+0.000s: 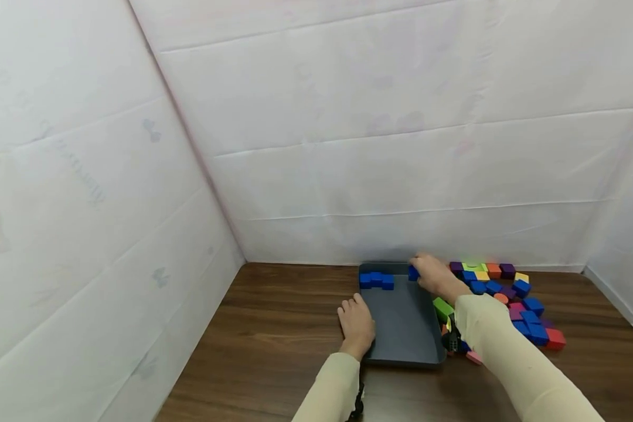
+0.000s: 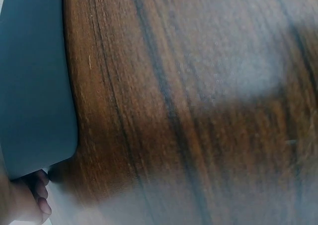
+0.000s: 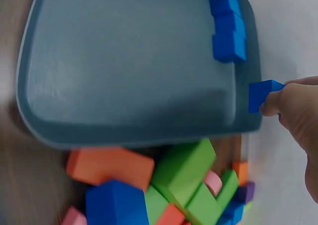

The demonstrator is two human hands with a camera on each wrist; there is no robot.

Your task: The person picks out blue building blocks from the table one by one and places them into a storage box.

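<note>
No legible text, seemingly.

Most of the grey tray [image 1: 401, 328] floor lies bare; three blue blocks [image 1: 376, 280] fill its far left corner. A heap of coloured blocks [image 1: 511, 299] crowds the table [image 1: 274, 340] to its right, while the left lies open.

Two arms in view from the head camera, both in long cream/beige sleeves: left sleeve [image 1: 329, 390], right sleeve [image 1: 511, 357]. Fabric is plain, no print or logo, soft folds along the right forearm. Cuffs end at the wrists; left hand [image 1: 356, 324] and right hand [image 1: 434, 274] are bare (no gloves, no rings or watch that I can make out). Black strap hardware sits at each wrist: one small dark piece under the left cuff [image 1: 356, 404], one black buckle-like mount on the right cuff [image 1: 452, 339]. Wrist views show only fingertips: left fingers [image 2: 40, 191], right fingers [image 3: 293, 103].
</note>
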